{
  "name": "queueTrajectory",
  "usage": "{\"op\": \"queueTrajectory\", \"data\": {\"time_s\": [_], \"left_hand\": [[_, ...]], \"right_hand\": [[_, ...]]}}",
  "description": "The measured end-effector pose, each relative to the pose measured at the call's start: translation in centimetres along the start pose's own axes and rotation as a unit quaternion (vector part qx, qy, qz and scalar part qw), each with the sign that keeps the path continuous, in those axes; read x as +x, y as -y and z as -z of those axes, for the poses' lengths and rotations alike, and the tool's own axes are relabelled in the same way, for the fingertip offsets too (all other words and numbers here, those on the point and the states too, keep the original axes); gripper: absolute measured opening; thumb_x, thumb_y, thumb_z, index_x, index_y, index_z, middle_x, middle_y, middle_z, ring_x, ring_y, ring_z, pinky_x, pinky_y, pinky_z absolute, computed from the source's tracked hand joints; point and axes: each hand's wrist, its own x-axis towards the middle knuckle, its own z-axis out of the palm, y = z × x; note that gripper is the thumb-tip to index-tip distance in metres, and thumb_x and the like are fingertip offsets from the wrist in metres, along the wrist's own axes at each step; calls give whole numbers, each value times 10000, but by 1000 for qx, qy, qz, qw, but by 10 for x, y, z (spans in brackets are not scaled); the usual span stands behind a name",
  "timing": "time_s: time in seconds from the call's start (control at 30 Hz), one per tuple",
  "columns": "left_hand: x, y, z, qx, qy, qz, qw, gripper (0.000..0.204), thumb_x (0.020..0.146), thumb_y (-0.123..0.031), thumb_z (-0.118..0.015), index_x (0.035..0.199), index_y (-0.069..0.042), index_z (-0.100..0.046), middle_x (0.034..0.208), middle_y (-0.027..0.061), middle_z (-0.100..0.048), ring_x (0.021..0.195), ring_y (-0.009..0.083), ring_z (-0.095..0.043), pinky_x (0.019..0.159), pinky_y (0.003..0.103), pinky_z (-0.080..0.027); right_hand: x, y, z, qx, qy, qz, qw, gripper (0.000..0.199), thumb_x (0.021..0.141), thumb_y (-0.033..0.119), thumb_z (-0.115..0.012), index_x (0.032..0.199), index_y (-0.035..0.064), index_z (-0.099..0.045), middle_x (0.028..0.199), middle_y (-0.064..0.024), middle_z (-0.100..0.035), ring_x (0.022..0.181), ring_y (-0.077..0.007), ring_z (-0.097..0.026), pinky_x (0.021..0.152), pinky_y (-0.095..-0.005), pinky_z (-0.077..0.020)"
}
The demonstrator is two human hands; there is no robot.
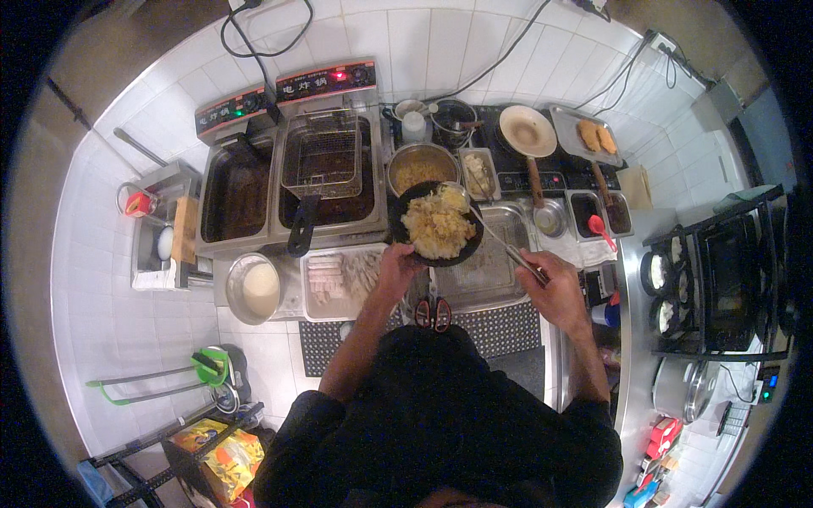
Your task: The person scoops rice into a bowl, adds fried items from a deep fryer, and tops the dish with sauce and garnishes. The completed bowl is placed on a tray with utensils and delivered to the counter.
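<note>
Holding black plate (406, 241) in left hand (398, 264) over the counter, already heaped with yellow fried food (438, 223); right hand (549, 275) clasps long ladle (495, 237), bowl at the heap. Plating looks nearly complete.

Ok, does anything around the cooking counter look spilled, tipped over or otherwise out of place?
Nothing looks spilled or tipped. The left hand holds a black bowl heaped with pale yellow food level over the counter, and the right hand holds a long metal ladle at its edge. The fryer basket rests on the fryer.
</note>
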Motion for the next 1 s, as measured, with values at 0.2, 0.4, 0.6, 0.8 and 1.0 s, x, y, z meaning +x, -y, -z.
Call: {"op": "queueTrajectory", "data": {"time_s": [0.2,0.4,0.6,0.8,1.0], "left_hand": [[-6,-1,-5,34,-13,-15,999,354,898,-177,-594,1203,3,-600,1148,120,-693,1022,260,-696,869,431,-584],[-20,13,7,33,-29,-45,998,331,892,-169,-600,1169,11,-610,1116,120,-697,1012,258,-699,855,422,-589],[-43,42,55,11,-27,-129,991,376,857,-182,-604,1184,4,-612,1151,114,-690,1062,284,-682,880,431,-582],[-131,22,36,3,-81,-85,993,512,824,-255,-620,1277,-17,-603,1256,129,-669,1130,299,-653,926,451,-550],[-181,69,58,195,-34,-120,973,584,786,-259,-663,1310,-11,-589,1299,132,-646,1216,322,-599,1026,486,-489]], "right_hand": [[4,9,-3,-61,31,11,998,273,896,111,-724,1147,8,-692,967,-204,-695,898,-399,-694,789,-441,-571],[14,-35,-9,40,14,-68,997,270,923,163,-742,1129,-6,-697,943,-151,-730,790,-249,-707,709,-370,-570],[83,-99,-70,207,61,-117,969,295,998,270,-667,1160,24,-691,835,-34,-714,479,-53,-507,417,-237,-412],[101,-132,-170,377,97,-246,888,437,1011,361,-647,1309,43,-615,1054,-37,-714,754,-111,-642,623,-272,-544],[-70,-192,-174,458,-191,-189,848,476,1015,446,-625,1301,67,-588,1097,-16,-671,917,-169,-662,728,-330,-574]]}}
